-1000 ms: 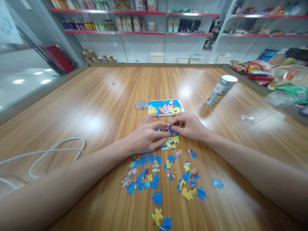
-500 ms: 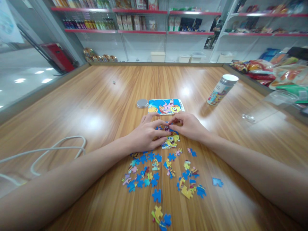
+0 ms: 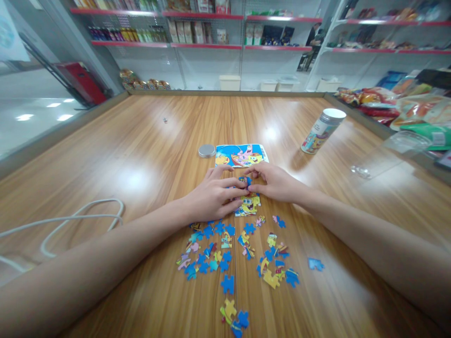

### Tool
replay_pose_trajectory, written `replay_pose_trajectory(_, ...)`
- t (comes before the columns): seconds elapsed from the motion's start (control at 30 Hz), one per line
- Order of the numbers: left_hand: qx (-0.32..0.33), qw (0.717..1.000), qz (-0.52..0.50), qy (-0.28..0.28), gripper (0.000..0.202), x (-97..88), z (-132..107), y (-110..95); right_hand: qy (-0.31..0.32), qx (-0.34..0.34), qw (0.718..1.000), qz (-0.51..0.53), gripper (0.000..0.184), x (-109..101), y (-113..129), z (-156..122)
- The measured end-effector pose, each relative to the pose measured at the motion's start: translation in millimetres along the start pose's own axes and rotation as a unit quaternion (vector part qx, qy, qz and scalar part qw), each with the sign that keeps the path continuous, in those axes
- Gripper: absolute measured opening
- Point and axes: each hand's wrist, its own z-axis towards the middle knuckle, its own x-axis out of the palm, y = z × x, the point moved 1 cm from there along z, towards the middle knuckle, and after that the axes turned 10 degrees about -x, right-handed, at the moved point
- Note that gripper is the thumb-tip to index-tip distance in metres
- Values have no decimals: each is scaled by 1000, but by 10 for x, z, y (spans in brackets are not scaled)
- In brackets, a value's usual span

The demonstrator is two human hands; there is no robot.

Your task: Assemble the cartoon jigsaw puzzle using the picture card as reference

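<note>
My left hand (image 3: pixel 211 197) and my right hand (image 3: pixel 276 183) meet fingertip to fingertip over a partly joined cartoon puzzle (image 3: pixel 248 205) on the wooden table (image 3: pixel 141 155). Both hands' fingers are curled and pressed on a small puzzle piece (image 3: pixel 244 180) at the top of the joined part. Several loose blue and yellow pieces (image 3: pixel 225 256) lie scattered on the near side of the hands. A printed reference picture (image 3: pixel 241 155) lies flat just beyond the hands.
A round metal lid (image 3: pixel 206 150) sits left of the picture. A white-capped cylindrical tin (image 3: pixel 320 131) stands at the right. A white cable (image 3: pixel 70 225) loops at the left. Snack bags (image 3: pixel 416 105) pile beyond the right edge; shelves of goods stand behind.
The hands have stayed together over the joined puzzle, with fingertips shifting slightly on the piece between them. The view has drifted a little.
</note>
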Motion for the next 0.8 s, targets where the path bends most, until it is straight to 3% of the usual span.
replay_pose_trajectory(0.33, -18, 999, -51, 5, 28, -10, 17, 32, 29, -21, 999, 23, 47, -33, -10, -8)
replay_pose_trajectory(0.43, -34, 993, -111, -14, 23, -22, 37, 68, 25, 4, 996, 91, 46, -36, 4, -22)
replay_pose_trajectory(0.53, -146, 965, -206, -74, 22, -54, 57, 156, 23, 19, 992, 119, 49, -45, 31, -40)
replay_pose_trajectory(0.63, -288, 908, -278, -127, 26, -85, 61, 247, 23, 4, 996, 91, 48, -52, 54, -52)
replay_pose_trajectory(0.8, -320, 873, -340, -139, 26, -87, 71, 310, -35, 38, 981, 189, 28, -25, 16, -60)
